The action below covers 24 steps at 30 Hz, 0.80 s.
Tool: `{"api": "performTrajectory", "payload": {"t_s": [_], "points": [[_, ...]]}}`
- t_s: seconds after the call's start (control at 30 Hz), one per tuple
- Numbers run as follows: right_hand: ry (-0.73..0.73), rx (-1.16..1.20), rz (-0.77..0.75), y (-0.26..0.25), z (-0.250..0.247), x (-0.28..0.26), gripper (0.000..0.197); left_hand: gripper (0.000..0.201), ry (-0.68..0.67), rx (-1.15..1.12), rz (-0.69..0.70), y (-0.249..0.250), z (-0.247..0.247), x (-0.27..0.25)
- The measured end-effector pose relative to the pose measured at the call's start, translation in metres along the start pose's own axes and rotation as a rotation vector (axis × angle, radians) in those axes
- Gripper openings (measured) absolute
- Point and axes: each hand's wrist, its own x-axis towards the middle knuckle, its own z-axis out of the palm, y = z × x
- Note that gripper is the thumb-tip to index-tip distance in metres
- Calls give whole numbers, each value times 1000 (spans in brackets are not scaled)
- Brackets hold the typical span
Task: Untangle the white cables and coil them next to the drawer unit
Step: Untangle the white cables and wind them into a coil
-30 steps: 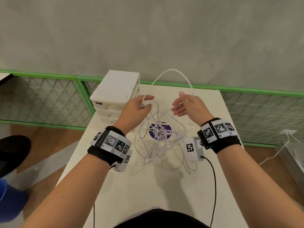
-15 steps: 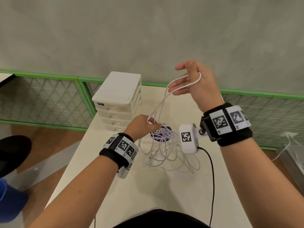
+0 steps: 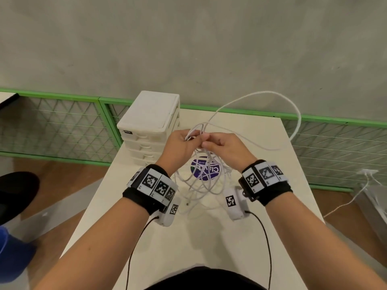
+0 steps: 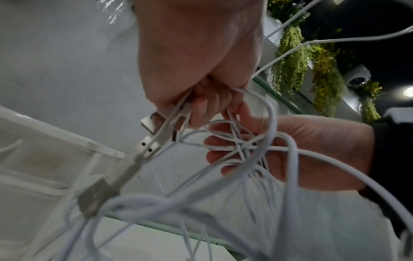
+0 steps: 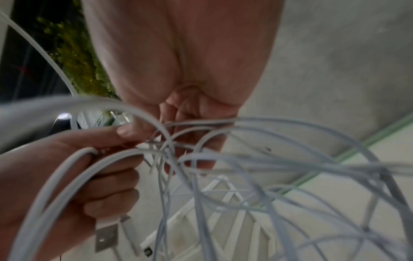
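Several white cables (image 3: 202, 182) lie tangled on the table over a purple sticker, and strands rise to both hands. My left hand (image 3: 191, 139) grips a bunch of strands with USB plugs (image 4: 154, 123) sticking out of the fist. My right hand (image 3: 206, 141) meets it fingertip to fingertip, fingers curled around strands of the knot (image 4: 243, 148). One long cable loop (image 3: 293, 114) arcs up and out to the right of the hands. The white drawer unit (image 3: 150, 122) stands just left of the hands. In the right wrist view my left hand's fingers (image 5: 107, 176) wrap two thick strands.
The white table (image 3: 209, 248) ends at a green mesh fence (image 3: 62, 126) and a grey wall. Black wrist-camera leads run along the table toward me. On the floor, a white cord (image 3: 345, 206) lies at the right and a dark shoe (image 3: 16, 193) at the left.
My right hand came down from its raised position and joined the left hand above the tangle. The loop it lifted now swings out to the right. My left hand rose slightly.
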Motion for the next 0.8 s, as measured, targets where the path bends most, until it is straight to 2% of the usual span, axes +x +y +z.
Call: {"api": "performTrajectory", "payload": {"t_s": [0.1, 0.23, 0.3, 0.43, 0.5, 0.57, 0.63, 0.8], "points": [[129, 164, 13, 7, 6, 2, 8, 13, 31, -29, 15, -1, 1, 0], [82, 138, 104, 22, 6, 1, 3, 21, 129, -35, -25, -6, 0, 5], [118, 167, 143, 26, 3, 0, 5, 19, 91, 22, -32, -9, -2, 8], [155, 331, 156, 19, -1, 2, 14, 9, -111, 110, -105, -17, 1, 3], [156, 409, 168, 18, -3, 5, 17, 5, -113, 94, -125, -24, 3, 1], [171, 506, 173, 15, -7, 8, 20, 13, -101, 170, -131, -35, 3, 1], [236, 549, 146, 10, -18, 9, 22, 24, -114, 305, -168, -49, 0, 0], [493, 438, 37, -2, -42, 6, 19, 36, -79, 585, -234, -72, -16, -3]]}}
